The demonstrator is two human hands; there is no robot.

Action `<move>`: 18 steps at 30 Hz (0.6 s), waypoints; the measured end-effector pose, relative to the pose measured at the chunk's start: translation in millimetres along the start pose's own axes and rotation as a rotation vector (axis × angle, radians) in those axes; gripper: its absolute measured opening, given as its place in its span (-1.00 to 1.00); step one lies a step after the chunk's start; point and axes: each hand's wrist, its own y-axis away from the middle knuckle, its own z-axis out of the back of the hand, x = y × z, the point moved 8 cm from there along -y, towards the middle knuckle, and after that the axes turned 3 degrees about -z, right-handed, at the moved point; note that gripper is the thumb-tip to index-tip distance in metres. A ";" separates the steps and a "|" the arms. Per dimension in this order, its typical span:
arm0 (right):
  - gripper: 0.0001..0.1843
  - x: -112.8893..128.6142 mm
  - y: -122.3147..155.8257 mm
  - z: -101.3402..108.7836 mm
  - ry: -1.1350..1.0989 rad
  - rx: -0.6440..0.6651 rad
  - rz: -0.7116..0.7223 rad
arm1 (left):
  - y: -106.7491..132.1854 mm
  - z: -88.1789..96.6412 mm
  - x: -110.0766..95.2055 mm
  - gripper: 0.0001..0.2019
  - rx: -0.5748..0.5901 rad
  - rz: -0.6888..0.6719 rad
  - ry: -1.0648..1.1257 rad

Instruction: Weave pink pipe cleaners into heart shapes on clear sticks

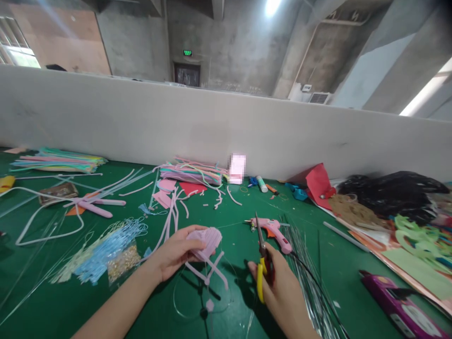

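Between thumb & fingers of my L hand [174, 254], I'm pinching a lilac pipe-cleaner bundle [212, 239], ends poking out nearer me; R hand [284, 287] is gripping yellow-handled scissors [262, 249], apart from bundle; pink glue gun [283, 239] is lying nr blades, on green table [158, 318].

Behind a green table [226, 207], a white partition [197, 117] is standing. Grey walls [240, 52] are rising beyond; a green sign [187, 52] is glowing above a dark door [187, 75], a lamp [272, 6] is shining overhead, and a window [21, 55] is gleaming at left.
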 end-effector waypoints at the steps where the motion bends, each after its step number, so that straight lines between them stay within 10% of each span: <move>1: -0.57 1.0 -0.1 -3.1 -0.007 0.021 0.015 | 0.4 -0.9 0.3 -0.44 0.006 0.000 -0.004; 10: -0.05 7.4 2.0 -16.8 0.236 0.109 0.143 | -0.8 4.3 -2.6 -0.50 -0.023 -0.014 -0.019; 18: -0.53 21.9 0.5 3.3 0.279 0.000 0.272 | -0.6 2.3 -3.3 -0.60 0.033 -0.027 -0.040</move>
